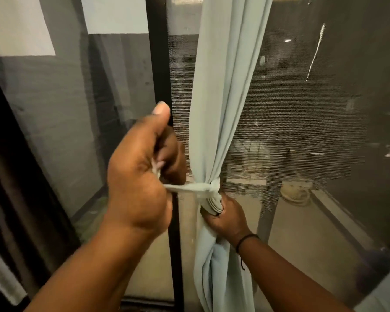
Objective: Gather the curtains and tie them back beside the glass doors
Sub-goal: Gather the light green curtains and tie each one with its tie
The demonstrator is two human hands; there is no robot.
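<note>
Left hand [140,174] fingers clamp the pale fabric tie [185,188], pulling leftward; right hand [223,216] grips the upright pale blue-grey curtain [223,109] just below the knot.

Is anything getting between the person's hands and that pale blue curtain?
Nothing visible. The left hand pulls the thin fabric tie strip, and the right hand grips the gathered pale blue curtain directly below the knot.

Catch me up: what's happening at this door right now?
A person is tying back a pale blue curtain in front of a mesh-screened glass door. The left hand pulls a fabric tie strip sideways; the right hand grips the bunched curtain just below the knot. The tie already circles the gathered fabric.
</note>
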